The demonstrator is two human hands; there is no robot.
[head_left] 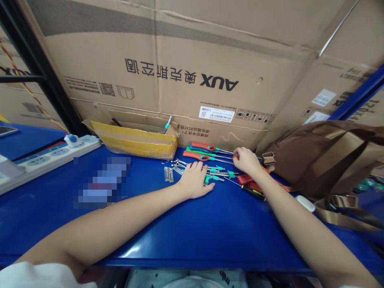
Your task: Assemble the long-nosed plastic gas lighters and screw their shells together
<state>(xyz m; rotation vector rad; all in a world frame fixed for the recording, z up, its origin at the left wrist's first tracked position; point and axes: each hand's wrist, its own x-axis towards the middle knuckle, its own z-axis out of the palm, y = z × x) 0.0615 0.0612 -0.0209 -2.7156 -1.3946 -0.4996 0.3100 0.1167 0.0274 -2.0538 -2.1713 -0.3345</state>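
Note:
My left hand [194, 181] lies palm down with its fingers spread over a pile of thin metal lighter tubes with teal fittings [220, 174]. My right hand [247, 161] is closed at the right end of a row of long-necked gas lighters, on a red lighter [236, 157] that is mostly hidden by the fingers. In that row, an orange lighter [196, 155] lies in front of green, blue and red ones, metal necks pointing right. Below my right hand are red handles [245, 179] and a yellow-black screwdriver [253, 193]. Two small clear pieces [168, 175] lie left of the pile.
A yellow-taped cardboard box [135, 142] stands at the back left, a teal-fitted tube poking out. Large cartons [186, 48] wall off the back of the blue table [180, 236]. A power strip [57, 154] is at left. A brown bag [318, 160] and a white case [305, 203] are at right.

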